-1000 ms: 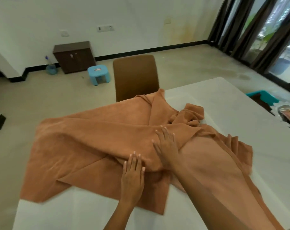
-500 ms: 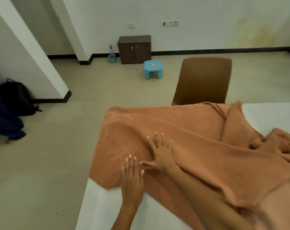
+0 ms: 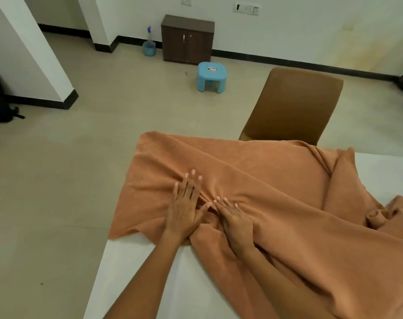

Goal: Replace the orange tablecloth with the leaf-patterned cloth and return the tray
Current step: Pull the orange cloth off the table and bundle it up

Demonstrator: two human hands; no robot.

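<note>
Folding the rumpled orange terry tablecloth (image 3: 253, 180) on the white counter (image 3: 149, 284): both hands, left hand (image 3: 184, 208) and right hand (image 3: 236, 221), press it with flat, straight fingers, gripping nothing; next, probably another fold.

tablecloth (image 3: 276, 203) on table (image 3: 172, 284) | chair (image 3: 292, 107) behind table | stool (image 3: 211, 76) before cabinet (image 3: 187, 39)

You have a single view, from the camera on your head: it looks forward and steeply down, close over the bench (image 3: 136, 279) corner, with floor (image 3: 57, 180) and far wall (image 3: 299, 24) beyond.
</note>
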